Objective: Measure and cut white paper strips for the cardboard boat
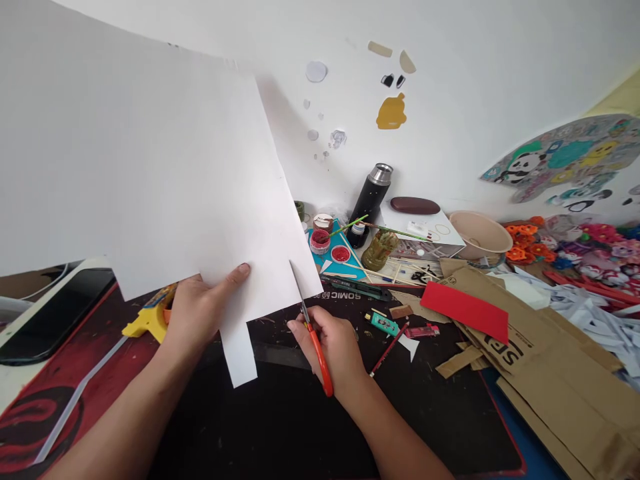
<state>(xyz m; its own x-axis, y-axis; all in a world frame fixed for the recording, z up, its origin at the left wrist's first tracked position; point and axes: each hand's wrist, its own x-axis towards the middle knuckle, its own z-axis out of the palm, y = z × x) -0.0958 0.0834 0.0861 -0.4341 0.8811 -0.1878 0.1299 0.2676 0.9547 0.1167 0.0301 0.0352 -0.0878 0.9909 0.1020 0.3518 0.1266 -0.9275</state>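
A large white sheet of paper (165, 167) fills the upper left, held up by my left hand (200, 307) with the thumb on its near face and the fingers hidden behind. My right hand (333, 347) grips orange-handled scissors (320, 360). Their blades point up and lie across the sheet's lower right edge, one blade showing in front of the paper. Below my left hand hangs a narrow white paper strip (240, 357); whether it joins the sheet, I cannot tell. A yellow glue gun (147, 323) with a clear glue stick lies left of my left wrist.
A black desk mat (280, 433) lies beneath my hands. Behind are a black thermos (370, 200), paint pots (320, 241) and a beige bowl (480, 230). Red paper (467, 310) rests on brown cardboard (555, 393) at right. A phone (55, 313) lies left.
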